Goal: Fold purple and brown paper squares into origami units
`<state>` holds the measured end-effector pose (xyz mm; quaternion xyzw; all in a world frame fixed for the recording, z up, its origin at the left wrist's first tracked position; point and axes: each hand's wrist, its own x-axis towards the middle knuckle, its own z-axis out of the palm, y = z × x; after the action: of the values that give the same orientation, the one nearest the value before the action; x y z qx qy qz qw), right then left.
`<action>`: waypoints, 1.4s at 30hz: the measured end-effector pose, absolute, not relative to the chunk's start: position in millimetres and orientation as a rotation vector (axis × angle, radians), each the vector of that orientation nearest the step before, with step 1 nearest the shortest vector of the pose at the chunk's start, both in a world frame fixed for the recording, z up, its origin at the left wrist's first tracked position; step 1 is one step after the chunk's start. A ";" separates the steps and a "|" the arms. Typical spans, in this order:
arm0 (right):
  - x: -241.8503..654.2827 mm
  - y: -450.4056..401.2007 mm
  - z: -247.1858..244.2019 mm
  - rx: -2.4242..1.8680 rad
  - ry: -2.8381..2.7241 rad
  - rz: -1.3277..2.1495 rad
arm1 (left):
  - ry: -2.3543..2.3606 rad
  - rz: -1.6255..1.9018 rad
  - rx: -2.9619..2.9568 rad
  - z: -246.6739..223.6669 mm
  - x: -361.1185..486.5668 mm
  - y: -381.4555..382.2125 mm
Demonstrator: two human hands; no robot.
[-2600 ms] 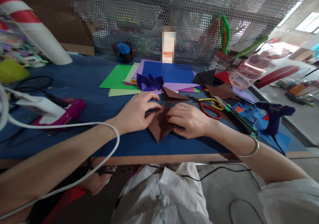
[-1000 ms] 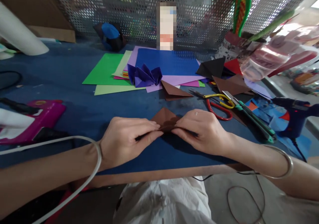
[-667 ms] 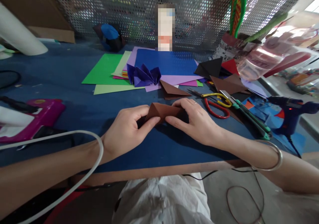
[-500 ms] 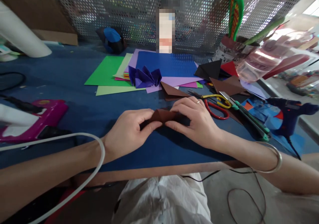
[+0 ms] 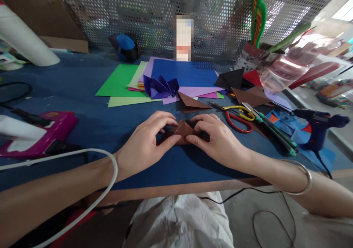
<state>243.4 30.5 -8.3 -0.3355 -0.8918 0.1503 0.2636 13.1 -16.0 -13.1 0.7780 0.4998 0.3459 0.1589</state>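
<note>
The brown paper [image 5: 184,127] sits at the near middle of the counter [image 5: 154,176], between the two hands; it is creased into a peaked, angular form, its point towards the far side. The left hand [image 5: 150,139] has it by the left portion — thumb laid on the near part, the other fingers curled around towards the far side; the right hand [image 5: 222,139] mirrors this on the right, its fingers likewise closed about the paper, though how firmly either presses I cannot tell.

As for progress, some folding of this piece is plainly done; it looks partway, I judge, since both hands are on it and its outline is not laid flat or set aside; how many folds are left the view does not show. Just beyond lies a folded brown piece [image 5: 191,103], apart from the hands; a purple folded piece [image 5: 160,87] stands pleated farther left, by far the more worked of the three. The blue sheet [image 5: 182,72] and green sheet [image 5: 117,81] at the far side are flat and unfolded; the scissors [image 5: 233,107] and the cutter knife [image 5: 271,127] lie to the right — neither in hand.
</note>
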 end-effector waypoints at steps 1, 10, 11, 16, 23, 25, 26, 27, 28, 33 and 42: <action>243.1 30.9 -8.1 -0.945 -2.412 0.415 | 1.456 0.989 2.215 -14.0 13.2 -15.1; 244.0 39.3 -12.9 -0.998 -2.332 0.688 | 1.488 0.908 2.055 -10.8 15.1 -15.7; 244.2 39.9 -13.3 -1.000 -2.316 0.719 | 1.491 0.899 2.047 -10.2 15.2 -15.9; 244.3 40.9 -10.6 -1.012 -2.230 0.904 | 1.516 0.864 2.003 -8.9 15.5 -15.9; 245.3 41.9 -9.1 -0.949 -2.166 1.032 | 1.454 0.886 1.936 -11.4 14.4 -17.1; 245.7 42.2 -10.3 -0.923 -2.144 1.062 | 1.416 0.913 1.912 -12.6 14.5 -16.9; 245.7 42.1 -11.0 -0.910 -2.134 1.077 | 1.395 0.926 1.898 -13.4 14.5 -16.5; 245.6 41.8 -11.6 -0.895 -2.125 1.094 | 1.370 0.938 1.883 -14.2 14.6 -16.1; 245.2 41.3 -12.2 -0.878 -2.113 1.111 | 1.343 0.953 1.865 -15.0 14.6 -15.7; 242.4 36.5 -12.1 -0.868 -2.025 1.099 | 1.247 1.071 1.757 -16.1 15.5 -15.8; 243.4 37.0 -7.7 -0.882 -2.163 1.091 | 1.185 1.139 1.818 -12.8 18.8 -20.2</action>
<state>243.4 37.0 -7.7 -0.3285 -0.8059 0.4067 0.2781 18.8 -20.2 -12.8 0.6979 0.4550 0.4373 0.3386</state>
